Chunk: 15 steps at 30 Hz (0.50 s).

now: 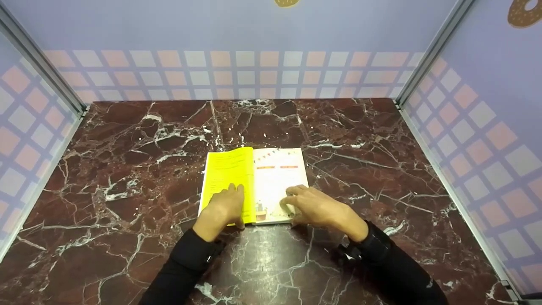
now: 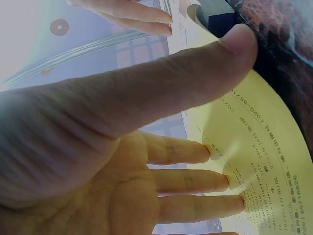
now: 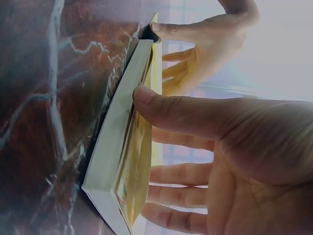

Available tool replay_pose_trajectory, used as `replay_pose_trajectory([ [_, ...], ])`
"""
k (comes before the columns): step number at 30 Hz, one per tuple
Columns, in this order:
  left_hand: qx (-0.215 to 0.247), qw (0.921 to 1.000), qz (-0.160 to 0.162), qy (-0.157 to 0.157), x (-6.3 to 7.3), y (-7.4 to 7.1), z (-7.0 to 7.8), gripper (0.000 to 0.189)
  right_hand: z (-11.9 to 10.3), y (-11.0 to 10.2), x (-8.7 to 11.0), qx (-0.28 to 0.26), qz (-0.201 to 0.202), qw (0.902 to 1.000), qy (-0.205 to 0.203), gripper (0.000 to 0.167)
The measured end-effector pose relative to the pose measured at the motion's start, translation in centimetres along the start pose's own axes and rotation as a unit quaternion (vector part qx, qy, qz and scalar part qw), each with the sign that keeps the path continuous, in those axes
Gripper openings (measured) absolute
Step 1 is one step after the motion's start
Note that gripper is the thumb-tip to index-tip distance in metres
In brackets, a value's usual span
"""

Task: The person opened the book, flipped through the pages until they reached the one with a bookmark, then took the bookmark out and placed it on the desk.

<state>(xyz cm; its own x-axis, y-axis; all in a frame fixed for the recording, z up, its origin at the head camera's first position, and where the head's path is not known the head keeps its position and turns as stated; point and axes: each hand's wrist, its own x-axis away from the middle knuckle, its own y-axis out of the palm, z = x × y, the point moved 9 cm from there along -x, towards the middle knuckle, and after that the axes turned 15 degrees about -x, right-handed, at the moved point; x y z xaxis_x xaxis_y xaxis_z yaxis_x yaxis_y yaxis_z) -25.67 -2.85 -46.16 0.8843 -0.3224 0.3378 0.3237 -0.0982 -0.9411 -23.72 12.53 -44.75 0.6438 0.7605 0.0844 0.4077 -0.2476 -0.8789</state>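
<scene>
An open book [image 1: 275, 186] lies on the dark marbled table, with a yellow page [image 1: 226, 169] on its left and a white illustrated page on its right. My left hand [image 1: 223, 206] rests on the yellow page, fingertips touching the printed text and the thumb by the lower edge near the spine. The right hand [image 1: 317, 206] is at the lower right corner of the book. In the right wrist view, its thumb touches the edge of the thick page block [image 3: 115, 127], and its straight fingers lie over the page.
The marbled table [image 1: 127, 203] is bounded by purple walls with checkered squares at the back [image 1: 237, 29] and both sides. Grey metal strips run along the wall corners. Light glares off the table in front of the book.
</scene>
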Motion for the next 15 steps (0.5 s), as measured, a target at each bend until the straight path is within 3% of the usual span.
replay_pose_trajectory([
  [15,0.000,1.0000,-0.001,-0.002,-0.2,0.2,0.0,0.092,0.8,-2.1,2.0,-0.052,-0.017,0.9985,0.004,0.010],
])
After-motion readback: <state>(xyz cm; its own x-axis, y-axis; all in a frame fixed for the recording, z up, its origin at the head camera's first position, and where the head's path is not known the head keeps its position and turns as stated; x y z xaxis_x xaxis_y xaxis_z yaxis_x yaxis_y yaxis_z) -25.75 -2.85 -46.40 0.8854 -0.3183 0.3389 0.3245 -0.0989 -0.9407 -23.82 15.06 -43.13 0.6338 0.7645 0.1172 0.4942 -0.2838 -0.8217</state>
